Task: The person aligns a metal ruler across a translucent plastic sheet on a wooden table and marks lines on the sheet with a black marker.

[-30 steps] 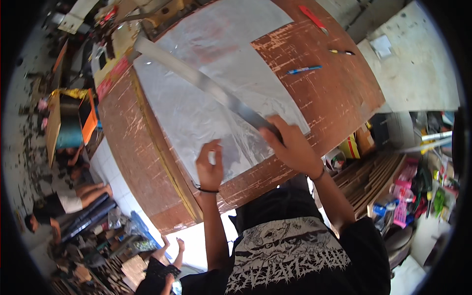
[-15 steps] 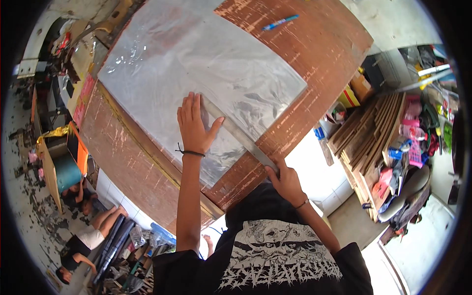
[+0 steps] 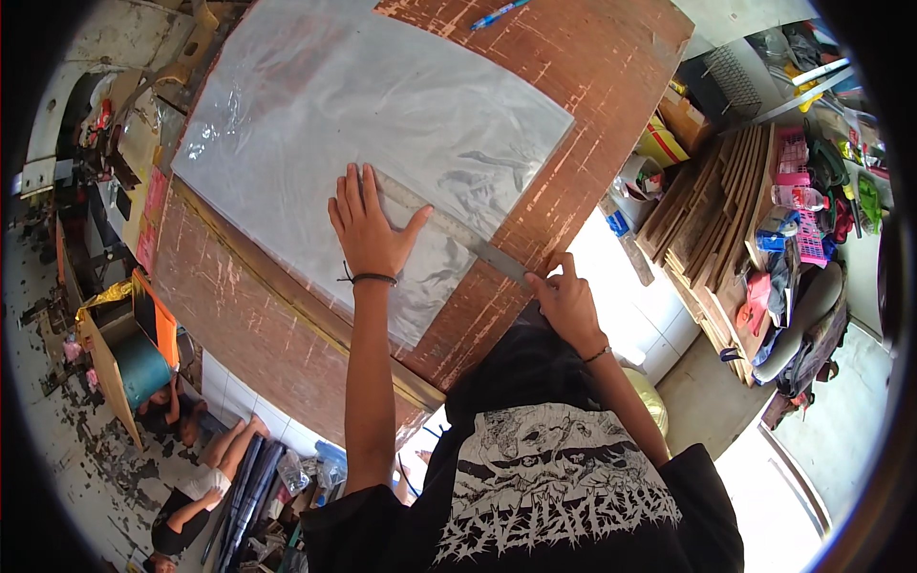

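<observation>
A translucent plastic sheet point(image 3: 315, 115) lies on the brown wooden table point(image 3: 592, 76), its surface wrinkled and shiny in places. Across its near right part runs a long flat metal ruler point(image 3: 497, 256), which sticks out past the sheet's edge over the wood. The stretch over the sheet looks paler; whether plastic covers it I cannot tell. My left hand point(image 3: 371, 224) is spread flat on the sheet, fingertips beside the ruler's far end and thumb along it. With thumb and fingers, my right hand point(image 3: 570, 304) grips the ruler's near end at the table edge.
A blue pen point(image 3: 499, 14) lies at the table's far side. Stacked brown boards point(image 3: 712, 201) and a pink basket point(image 3: 810, 234) stand to the right. At lower left, another person point(image 3: 191, 501) is near dark rolls point(image 3: 244, 497) on the floor.
My right hand has swung the ruler's near end away from me, so it lies at a flatter angle. My left hand stays spread on the sheet. The view has shifted slightly.
</observation>
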The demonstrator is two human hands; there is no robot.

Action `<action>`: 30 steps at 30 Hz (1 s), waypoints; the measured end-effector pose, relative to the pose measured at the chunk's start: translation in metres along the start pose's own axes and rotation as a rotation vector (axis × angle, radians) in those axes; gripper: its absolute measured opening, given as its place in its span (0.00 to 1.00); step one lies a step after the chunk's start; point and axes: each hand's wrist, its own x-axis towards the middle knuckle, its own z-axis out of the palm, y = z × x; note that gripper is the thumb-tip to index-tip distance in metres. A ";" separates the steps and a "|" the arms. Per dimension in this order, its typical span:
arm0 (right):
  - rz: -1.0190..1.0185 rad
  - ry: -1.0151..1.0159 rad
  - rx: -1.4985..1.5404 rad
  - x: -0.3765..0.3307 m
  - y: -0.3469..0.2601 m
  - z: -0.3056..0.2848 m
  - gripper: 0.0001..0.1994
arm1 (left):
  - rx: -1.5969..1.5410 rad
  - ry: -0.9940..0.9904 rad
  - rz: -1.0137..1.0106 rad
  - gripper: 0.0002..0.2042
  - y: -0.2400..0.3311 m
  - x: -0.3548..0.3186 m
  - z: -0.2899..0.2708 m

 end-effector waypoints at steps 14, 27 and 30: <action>-0.135 -0.012 -0.052 0.003 -0.005 -0.016 0.20 | 0.040 0.037 0.008 0.47 -0.008 -0.001 0.009; -0.054 -0.049 0.069 0.002 0.021 -0.021 0.19 | -0.061 -0.036 -0.103 0.56 0.004 0.012 -0.005; -0.063 0.033 0.044 0.005 0.015 -0.016 0.20 | -0.021 -0.108 -0.134 0.61 0.005 0.019 -0.010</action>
